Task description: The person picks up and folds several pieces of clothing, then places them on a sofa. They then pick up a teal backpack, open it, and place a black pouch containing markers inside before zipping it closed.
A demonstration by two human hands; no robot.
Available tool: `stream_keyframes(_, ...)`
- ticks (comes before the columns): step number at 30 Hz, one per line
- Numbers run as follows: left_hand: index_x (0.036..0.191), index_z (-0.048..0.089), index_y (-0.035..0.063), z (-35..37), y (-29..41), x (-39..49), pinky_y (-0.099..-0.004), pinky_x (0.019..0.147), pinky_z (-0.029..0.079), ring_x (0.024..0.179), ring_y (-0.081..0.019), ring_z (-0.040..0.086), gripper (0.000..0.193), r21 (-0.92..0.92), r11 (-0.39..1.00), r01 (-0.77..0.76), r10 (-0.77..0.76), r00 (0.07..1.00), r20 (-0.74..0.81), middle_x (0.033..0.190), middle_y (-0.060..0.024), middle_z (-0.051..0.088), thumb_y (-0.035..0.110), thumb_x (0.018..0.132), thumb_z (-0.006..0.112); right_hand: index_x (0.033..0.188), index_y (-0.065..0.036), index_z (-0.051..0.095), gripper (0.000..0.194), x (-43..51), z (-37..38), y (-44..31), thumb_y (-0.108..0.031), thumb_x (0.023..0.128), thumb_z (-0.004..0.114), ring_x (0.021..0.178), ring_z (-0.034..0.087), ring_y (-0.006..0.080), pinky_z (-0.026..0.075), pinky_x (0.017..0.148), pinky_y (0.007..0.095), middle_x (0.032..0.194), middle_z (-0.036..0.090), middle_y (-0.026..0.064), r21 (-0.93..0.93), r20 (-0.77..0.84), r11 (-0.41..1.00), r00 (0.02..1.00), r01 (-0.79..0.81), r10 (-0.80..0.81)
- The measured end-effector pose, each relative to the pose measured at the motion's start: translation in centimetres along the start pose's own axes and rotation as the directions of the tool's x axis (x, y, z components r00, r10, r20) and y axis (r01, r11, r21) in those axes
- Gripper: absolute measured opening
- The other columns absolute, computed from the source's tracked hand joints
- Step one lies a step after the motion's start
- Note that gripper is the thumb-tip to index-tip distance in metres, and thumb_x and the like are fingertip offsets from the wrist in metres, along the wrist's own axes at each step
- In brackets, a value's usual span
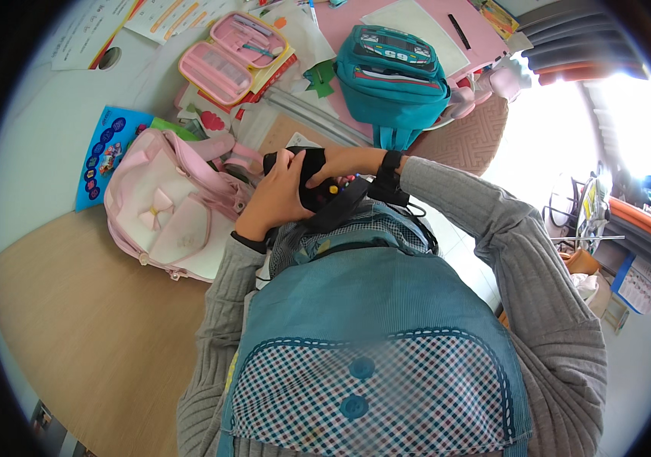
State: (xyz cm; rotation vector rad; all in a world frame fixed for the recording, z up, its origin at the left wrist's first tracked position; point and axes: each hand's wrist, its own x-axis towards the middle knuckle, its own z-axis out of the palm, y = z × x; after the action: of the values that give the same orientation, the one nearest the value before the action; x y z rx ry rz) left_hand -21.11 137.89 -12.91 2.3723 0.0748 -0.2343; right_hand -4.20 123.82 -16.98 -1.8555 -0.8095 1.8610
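In front of my chest, my left hand grips the left side of a black fabric pouch, its fingers bent over the edge. From the right, my right hand holds the same pouch with the thumb at its opening. Small colourful items show inside, too partly covered to name. A black strap with a hanging black piece is around my right wrist. Left of my hands stands a pink and white backpack with a bow. Beyond them, a teal backpack rests on the table.
An open pink pencil case lies on books and papers at the back left. A blue package stands behind the pink backpack. A black pen lies on white paper. A patterned brown chair seat is at the right.
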Motion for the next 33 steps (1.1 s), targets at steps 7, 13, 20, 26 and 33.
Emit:
stream_keyframes(7,0.145,0.037,-0.0089,-0.7,-0.1,0.2,-0.0432,0.095,0.052,0.115,-0.0394,0.057,0.114,0.036,0.998,0.047,-0.047,0.999,0.012,0.125,-0.0202,0.043,0.025,0.051,0.094,0.123,0.007,0.057,0.064,-1.4,3.9,4.0,-0.022,0.073,0.083,0.125,0.053,0.0434,0.048,0.100,0.0447,0.135,0.057,0.0239,-0.633,-0.311,0.732,0.784,0.251,-0.538)
stream_keyframes(13,0.146,0.035,-0.0081,-0.7,-0.3,0.5,-0.0432,0.094,0.053,0.116,-0.0393,0.057,0.115,0.066,0.996,0.055,-0.058,0.997,0.042,0.128,-0.0196,0.042,0.026,0.053,0.093,0.131,-0.009,0.059,0.060,-1.2,5.2,2.3,-0.029,0.078,0.078,0.113,0.057,0.0320,0.053,0.090,0.0440,0.132,0.055,0.0155,-0.804,-0.251,0.561,0.745,0.194,-0.618)
stream_keyframes(20,0.147,0.035,-0.0076,-0.1,-0.3,0.8,-0.0436,0.095,0.053,0.118,-0.0388,0.056,0.116,0.047,0.997,0.058,-0.061,0.996,0.059,0.129,-0.0192,0.042,0.027,0.053,0.093,0.138,-0.019,0.059,0.069,1.8,7.6,0.4,-0.050,0.077,0.073,0.125,0.045,0.0293,0.044,0.092,0.0591,0.139,0.051,0.0070,-0.876,-0.335,0.466,0.850,-0.122,-0.407)
stream_keyframes(26,0.147,0.035,-0.0075,-0.4,-0.7,0.5,-0.0436,0.096,0.053,0.118,-0.0394,0.056,0.116,0.094,0.992,0.082,-0.086,0.996,0.033,0.130,-0.0194,0.043,0.028,0.053,0.093,0.116,-0.025,0.074,0.031,4.0,7.8,2.1,-0.031,0.087,0.064,0.126,0.046,0.0246,0.036,0.097,0.0443,0.121,0.064,-0.0034,-0.963,-0.225,0.253,0.784,-0.090,-0.578)
stream_keyframes(33,0.149,0.035,-0.0049,-0.9,-1.0,0.0,-0.0437,0.096,0.053,0.118,-0.0402,0.056,0.119,0.085,0.994,0.065,-0.070,0.996,0.052,0.130,-0.0193,0.042,0.025,0.050,0.094,0.109,-0.015,0.072,0.029,1.5,4.9,1.8,-0.021,0.081,0.070,0.118,0.054,0.0287,0.044,0.100,0.0452,0.111,0.067,0.0037,-0.901,-0.085,0.309,0.574,0.305,-0.814)
